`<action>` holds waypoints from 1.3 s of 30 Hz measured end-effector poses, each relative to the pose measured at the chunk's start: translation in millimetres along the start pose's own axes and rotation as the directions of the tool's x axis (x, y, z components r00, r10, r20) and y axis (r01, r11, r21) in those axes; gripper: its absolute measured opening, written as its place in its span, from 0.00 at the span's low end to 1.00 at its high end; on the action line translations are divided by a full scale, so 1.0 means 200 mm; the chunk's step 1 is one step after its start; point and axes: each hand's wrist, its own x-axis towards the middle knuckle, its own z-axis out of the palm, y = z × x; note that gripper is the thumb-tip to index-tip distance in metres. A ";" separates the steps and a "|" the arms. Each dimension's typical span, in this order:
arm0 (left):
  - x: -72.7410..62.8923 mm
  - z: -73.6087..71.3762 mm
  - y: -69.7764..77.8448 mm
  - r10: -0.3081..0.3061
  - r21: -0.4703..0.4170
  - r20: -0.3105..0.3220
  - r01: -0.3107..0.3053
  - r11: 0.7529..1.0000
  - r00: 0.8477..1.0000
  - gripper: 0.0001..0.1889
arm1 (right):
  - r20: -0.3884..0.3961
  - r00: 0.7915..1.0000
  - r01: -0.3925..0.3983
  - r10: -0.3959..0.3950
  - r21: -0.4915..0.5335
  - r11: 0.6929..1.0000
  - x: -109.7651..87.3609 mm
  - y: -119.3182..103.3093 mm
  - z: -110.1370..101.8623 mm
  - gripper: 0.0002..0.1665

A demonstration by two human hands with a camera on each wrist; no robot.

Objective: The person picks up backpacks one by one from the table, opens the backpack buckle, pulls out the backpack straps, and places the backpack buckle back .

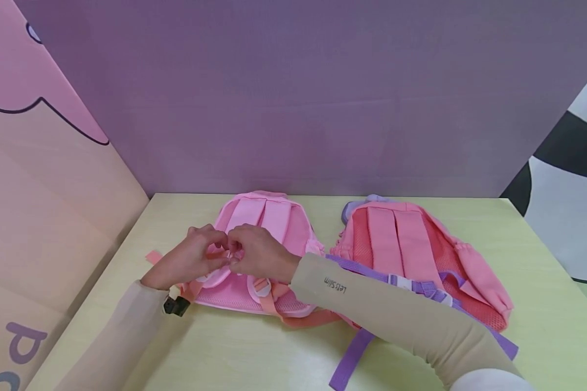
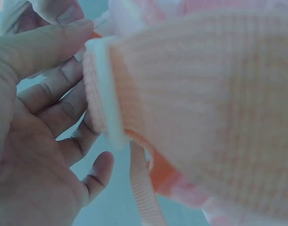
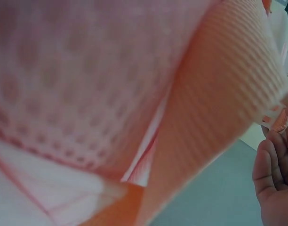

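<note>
A light pink backpack [image 1: 242, 293] lies with its straps up, left of the table's middle. Over it, my left hand [image 1: 191, 258] and right hand [image 1: 261, 252] meet fingertip to fingertip. The left thumb and fingers pinch an orange webbing strap [image 2: 181, 94] beside its white slider [image 2: 108, 89]. My right fingers pinch a small white plastic buckle [image 3: 271, 115] threaded with orange webbing; fingers partly hide it. In the right wrist view, a wide orange strap [image 3: 219, 80] crosses the backpack's pink mesh. Another white round slider [image 1: 260, 286] sits on the lower strap.
To the right lies a coral backpack [image 1: 406, 239] with purple straps [image 1: 354, 355], partly under my right sleeve [image 1: 372, 304]. An orange strap end [image 1: 153, 256] sticks out at left. Behind the table [image 1: 225, 353] stands a purple panel [image 1: 298, 108]; printed panels flank both sides.
</note>
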 end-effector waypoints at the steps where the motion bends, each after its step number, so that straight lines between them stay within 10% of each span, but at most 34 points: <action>1: 0.00 0.00 0.00 -0.003 -0.001 0.001 0.003 1.000 1.000 0.14 | -0.004 1.000 0.000 0.000 -0.003 1.000 0.00 0.00 0.00 0.12; 39: -0.01 0.01 -0.01 -0.027 -0.003 0.034 0.027 1.000 0.999 0.15 | 0.026 1.000 -0.003 0.004 -0.012 1.000 -0.01 0.01 0.00 0.08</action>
